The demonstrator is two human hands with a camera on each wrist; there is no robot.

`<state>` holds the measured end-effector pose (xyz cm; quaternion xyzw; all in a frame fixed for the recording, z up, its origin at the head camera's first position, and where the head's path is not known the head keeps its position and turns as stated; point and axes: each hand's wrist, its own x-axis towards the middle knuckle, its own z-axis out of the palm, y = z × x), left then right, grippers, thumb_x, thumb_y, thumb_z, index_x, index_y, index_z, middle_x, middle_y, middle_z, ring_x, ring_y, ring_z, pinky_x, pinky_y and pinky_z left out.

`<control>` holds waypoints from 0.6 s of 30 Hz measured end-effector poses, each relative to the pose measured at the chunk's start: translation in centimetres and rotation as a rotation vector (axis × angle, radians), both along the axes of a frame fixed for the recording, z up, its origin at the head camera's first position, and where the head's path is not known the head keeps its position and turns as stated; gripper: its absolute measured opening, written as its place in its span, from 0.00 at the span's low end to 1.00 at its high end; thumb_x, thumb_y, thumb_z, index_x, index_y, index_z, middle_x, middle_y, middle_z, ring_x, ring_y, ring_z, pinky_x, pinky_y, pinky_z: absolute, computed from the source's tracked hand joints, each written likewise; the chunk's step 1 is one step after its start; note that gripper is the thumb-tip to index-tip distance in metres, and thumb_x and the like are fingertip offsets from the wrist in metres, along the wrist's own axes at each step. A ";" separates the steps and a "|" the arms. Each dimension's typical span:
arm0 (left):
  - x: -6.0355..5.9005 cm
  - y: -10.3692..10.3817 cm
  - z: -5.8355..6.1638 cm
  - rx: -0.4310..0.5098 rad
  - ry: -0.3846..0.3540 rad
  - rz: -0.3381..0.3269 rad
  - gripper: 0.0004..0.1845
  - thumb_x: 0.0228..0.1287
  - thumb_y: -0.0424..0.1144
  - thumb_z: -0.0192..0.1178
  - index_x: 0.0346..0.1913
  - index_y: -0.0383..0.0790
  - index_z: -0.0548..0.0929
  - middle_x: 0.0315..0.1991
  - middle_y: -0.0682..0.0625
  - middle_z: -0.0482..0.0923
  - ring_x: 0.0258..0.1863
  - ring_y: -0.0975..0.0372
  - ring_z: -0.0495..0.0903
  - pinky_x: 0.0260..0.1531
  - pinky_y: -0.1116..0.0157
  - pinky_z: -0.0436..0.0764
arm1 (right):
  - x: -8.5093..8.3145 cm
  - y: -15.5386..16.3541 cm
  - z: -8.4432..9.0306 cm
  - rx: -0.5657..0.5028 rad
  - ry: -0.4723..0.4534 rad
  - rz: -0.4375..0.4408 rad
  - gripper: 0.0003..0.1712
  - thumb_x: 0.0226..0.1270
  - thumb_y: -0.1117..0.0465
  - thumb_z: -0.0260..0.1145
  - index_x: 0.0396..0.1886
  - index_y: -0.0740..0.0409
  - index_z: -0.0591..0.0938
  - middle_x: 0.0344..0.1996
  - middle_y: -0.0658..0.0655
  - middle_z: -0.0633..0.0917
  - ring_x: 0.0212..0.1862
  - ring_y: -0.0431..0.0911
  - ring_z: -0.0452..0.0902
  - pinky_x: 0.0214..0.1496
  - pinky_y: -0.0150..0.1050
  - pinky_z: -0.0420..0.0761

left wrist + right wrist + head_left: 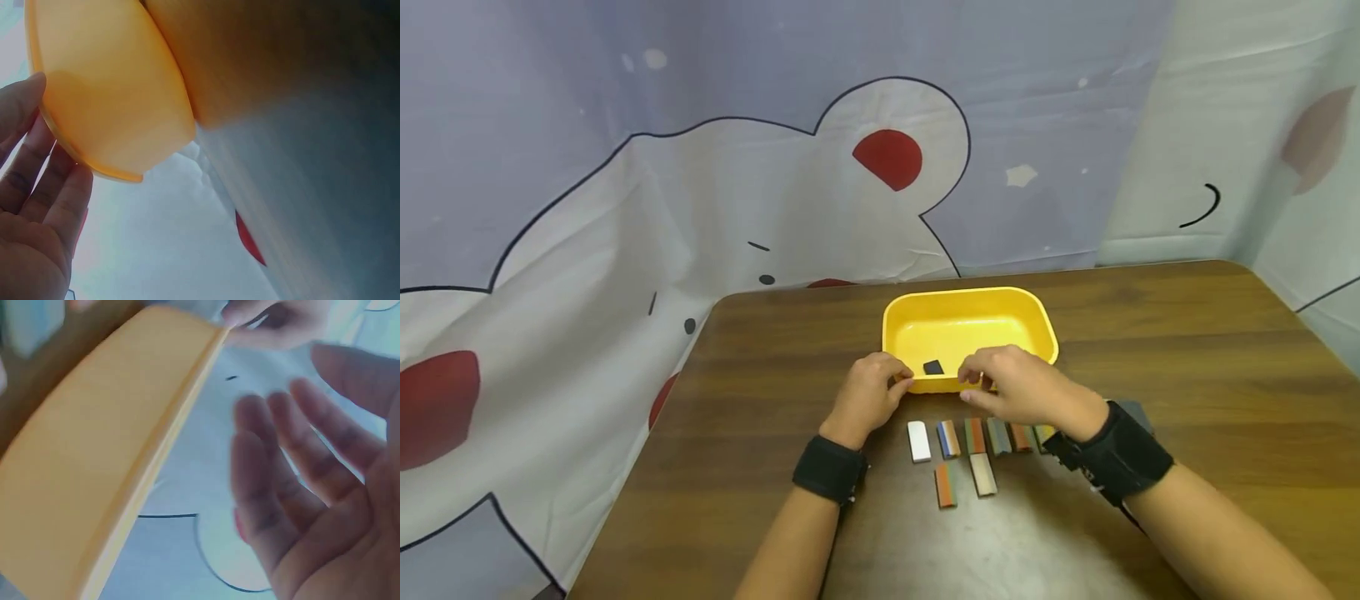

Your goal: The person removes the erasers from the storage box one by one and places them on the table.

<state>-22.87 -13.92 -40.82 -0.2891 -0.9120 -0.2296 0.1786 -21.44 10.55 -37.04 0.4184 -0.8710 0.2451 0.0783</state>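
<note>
A yellow plastic tray [970,297] stands toward the back of the table, with a small black piece [933,367] inside by its near wall. At its near left corner, my left hand [871,390] pinches the rim; the left wrist view shows thumb and fingertips at the tray's edge. My right hand [1018,385] hovers over the near rim, fingers loosely bent, nothing in its grasp. Small oblong blocks lie in front of the tray: a white block [918,442], a cream block [982,475], an orange and green striped block [945,485] and several other striped ones.
The wooden table [775,350] has a rounded back edge against a patterned cloth [737,200]. Beyond my right wrist, a dark grey object [1138,414] is partly covered by the black wristband [1120,450]. That forearm also hides the right end of the block row.
</note>
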 end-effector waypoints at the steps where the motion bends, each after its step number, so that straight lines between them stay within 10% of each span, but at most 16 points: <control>1: -0.1 0.1 0.0 -0.001 -0.003 -0.001 0.03 0.56 0.32 0.71 0.33 0.37 0.87 0.32 0.49 0.83 0.35 0.57 0.81 0.39 0.63 0.81 | -0.7 0.0 0.4 0.004 0.004 -0.016 0.09 0.61 0.62 0.71 0.39 0.60 0.84 0.32 0.52 0.83 0.32 0.45 0.79 0.33 0.35 0.79; 18: -0.1 0.0 0.0 -0.030 -0.010 0.011 0.03 0.57 0.34 0.71 0.33 0.38 0.87 0.32 0.50 0.83 0.34 0.58 0.81 0.38 0.64 0.80 | -9.2 -4.1 2.4 0.485 -0.230 0.033 0.24 0.65 0.57 0.69 0.58 0.61 0.77 0.53 0.64 0.78 0.54 0.57 0.75 0.54 0.48 0.77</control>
